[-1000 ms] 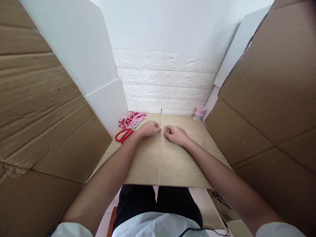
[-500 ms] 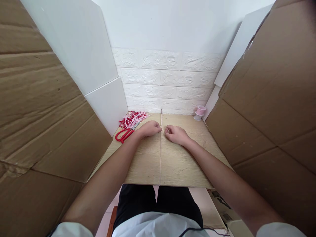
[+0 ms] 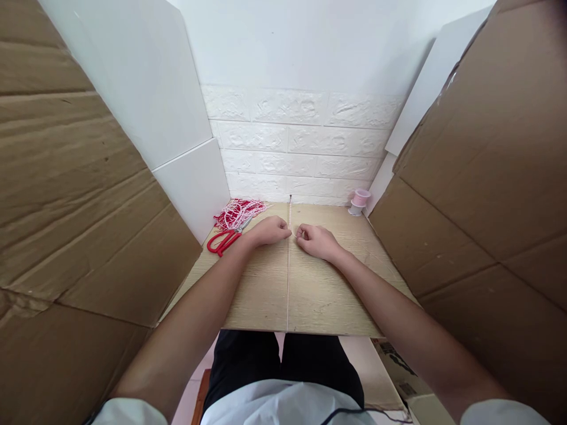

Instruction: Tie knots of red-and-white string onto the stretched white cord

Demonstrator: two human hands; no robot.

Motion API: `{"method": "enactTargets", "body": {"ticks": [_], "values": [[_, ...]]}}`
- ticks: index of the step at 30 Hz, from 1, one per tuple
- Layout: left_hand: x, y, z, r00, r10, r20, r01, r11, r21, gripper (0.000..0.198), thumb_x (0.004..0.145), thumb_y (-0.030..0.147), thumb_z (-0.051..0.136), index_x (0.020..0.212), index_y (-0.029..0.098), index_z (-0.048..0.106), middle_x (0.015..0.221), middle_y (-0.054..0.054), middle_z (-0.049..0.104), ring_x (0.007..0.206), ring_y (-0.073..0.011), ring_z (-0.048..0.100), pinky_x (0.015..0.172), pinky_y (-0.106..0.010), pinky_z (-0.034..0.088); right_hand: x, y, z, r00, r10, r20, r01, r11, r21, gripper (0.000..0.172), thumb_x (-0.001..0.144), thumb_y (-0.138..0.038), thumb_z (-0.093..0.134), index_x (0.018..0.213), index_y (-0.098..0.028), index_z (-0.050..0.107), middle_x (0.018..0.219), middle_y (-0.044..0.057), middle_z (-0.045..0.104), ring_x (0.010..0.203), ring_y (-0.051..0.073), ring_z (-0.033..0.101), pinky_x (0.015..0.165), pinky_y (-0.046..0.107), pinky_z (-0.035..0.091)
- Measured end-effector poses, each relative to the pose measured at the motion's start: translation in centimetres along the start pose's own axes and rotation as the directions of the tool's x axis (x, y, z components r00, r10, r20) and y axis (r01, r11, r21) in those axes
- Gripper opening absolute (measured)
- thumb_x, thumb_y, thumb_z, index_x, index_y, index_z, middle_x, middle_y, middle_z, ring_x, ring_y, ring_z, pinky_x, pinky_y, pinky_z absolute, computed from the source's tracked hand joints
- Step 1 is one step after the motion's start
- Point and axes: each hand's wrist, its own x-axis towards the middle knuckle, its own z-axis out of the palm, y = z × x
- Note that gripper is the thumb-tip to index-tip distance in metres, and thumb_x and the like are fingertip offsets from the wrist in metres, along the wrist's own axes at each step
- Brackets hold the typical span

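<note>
The cord is stretched from a nail along the surface. It is pinched by the left hand, fingers closed; a strand is seemingly held by the right hand, fingers curled nearly together.

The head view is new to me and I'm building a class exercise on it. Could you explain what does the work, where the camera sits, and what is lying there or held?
There is no machine: a person works bare-handed, seen from a camera worn on the head, looking forward and down. On the wooden tabletop, a pale cord runs from the back edge to the hands. The left hand has its fingers closed at the cord; the right hand seems to pinch a thin strand. Red-handled scissors and tangled red and pale strings lie left; two spools stand back right.
</note>
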Motion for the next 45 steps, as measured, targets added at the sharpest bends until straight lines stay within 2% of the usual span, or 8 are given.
{"method": "enactTargets", "body": {"ticks": [23, 32, 45], "values": [[-0.2, 1.0, 0.0, 0.999, -0.018, -0.026, 0.02, 0.995, 0.094, 0.02, 0.072, 0.034, 0.052, 0.064, 0.018, 0.061, 0.063, -0.003, 0.063, 0.061, -0.0158, 0.053, 0.057, -0.028, 0.032, 0.0, -0.1, 0.1, 1.0, 0.008, -0.001, -0.008, 1.0, -0.013, 0.014, 0.085, -0.031, 0.054, 0.092, -0.023, 0.064, 0.079, 0.0, 0.068, 0.071, 0.015, 0.056, 0.058, 0.026, 0.025], [-0.4, 1.3, 0.0, 0.999, -0.017, -0.034, 0.021, 0.99, 0.137, 0.02, 0.073, 0.033, 0.051, 0.065, 0.018, 0.062, 0.063, -0.003, 0.063, 0.061, -0.0158, 0.053, 0.056, -0.027, 0.031, -0.1, -0.3, 0.0, 1.0, 0.008, -0.004, -0.008, 1.0, -0.023, 0.013, 0.085, -0.031, 0.054, 0.09, -0.023, 0.063, 0.08, -0.001, 0.068, 0.07, 0.014, 0.055, 0.057, 0.025, 0.025], [-0.1, 0.8, 0.1, 0.999, -0.02, -0.029, 0.023, 0.995, 0.101, 0.021, 0.072, 0.033, 0.052, 0.063, 0.017, 0.062, 0.061, -0.003, 0.061, 0.06, -0.0159, 0.051, 0.057, -0.028, 0.03, -0.1, -0.3, -0.1, 1.0, 0.007, 0.017, -0.006, 1.0, -0.028, 0.015, 0.086, -0.029, 0.053, 0.094, -0.023, 0.064, 0.083, 0.0, 0.069, 0.072, 0.014, 0.056, 0.059, 0.025, 0.028]]}}
